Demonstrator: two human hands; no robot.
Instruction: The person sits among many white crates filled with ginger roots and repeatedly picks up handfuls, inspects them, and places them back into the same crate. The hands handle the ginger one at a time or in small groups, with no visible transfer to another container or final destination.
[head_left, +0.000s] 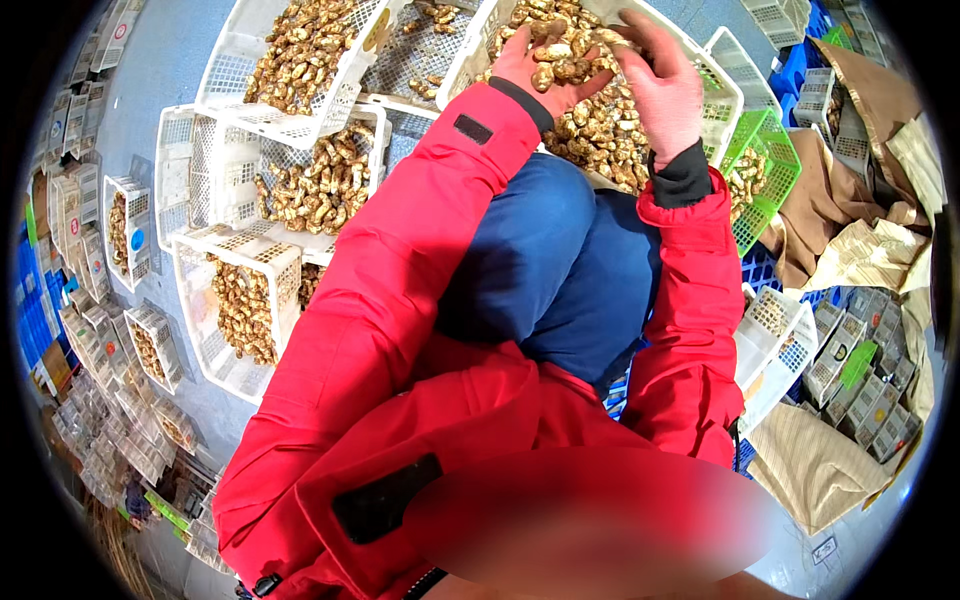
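Observation:
My left hand (545, 84), in what looks like a pink glove with dirty fingertips, is turned palm up and cradles several small brown-and-cream mushrooms (553, 52). To its right, my right hand (663, 81) has thumb and fingertips around a pale mushroom (611, 37). Both hands are over a white plastic crate (731, 97) in front of my knees. A thick layer of loose mushrooms (600, 142) covers the visible part of its bottom. The crate's far edge is cut off by the top of the view.
To the left stand white crates of mushrooms (304, 56), some overlapping, and a crate with a few pieces (409, 52). A green basket (784, 161) touches the right side. Brown cloth (825, 180) and stacked crates (862, 375) lie farther right. More crates (127, 232) line the far left.

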